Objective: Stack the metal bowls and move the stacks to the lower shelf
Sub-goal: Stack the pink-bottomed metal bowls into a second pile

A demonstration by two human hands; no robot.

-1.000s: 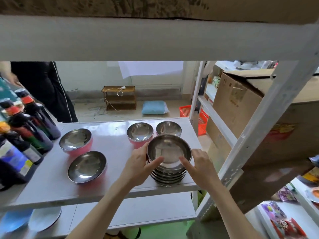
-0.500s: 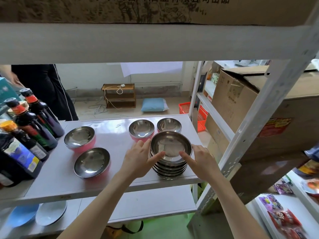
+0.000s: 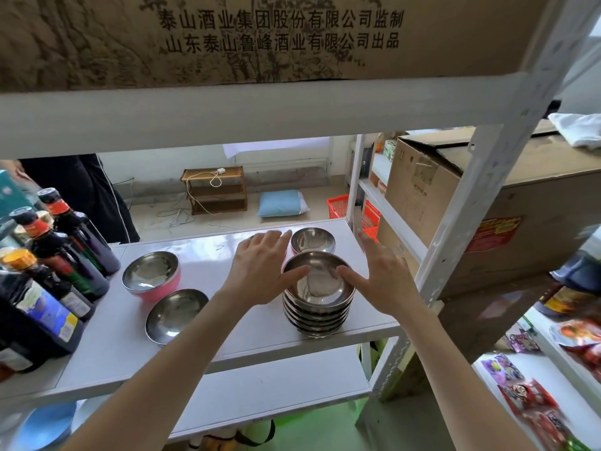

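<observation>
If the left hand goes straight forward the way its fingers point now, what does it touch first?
Probably the pink-sided bowl mostly hidden under the left hand; only a pink sliver shows beside its fingers. The small steel bowl sits just to the right of that line. Depth is uncertain from this one view.

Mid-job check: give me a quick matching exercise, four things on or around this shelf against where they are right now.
Things:
1. stack of bowls
2. pink bowl
3. dark bottles
4. left hand

Places:
A. left end of the shelf
B. over the shelf, just left of the stack, fingers spread
C. front right corner of the shelf
D. left half of the shelf, right of the bottles

Pairs: 1-C, 2-D, 3-A, 4-B
</observation>
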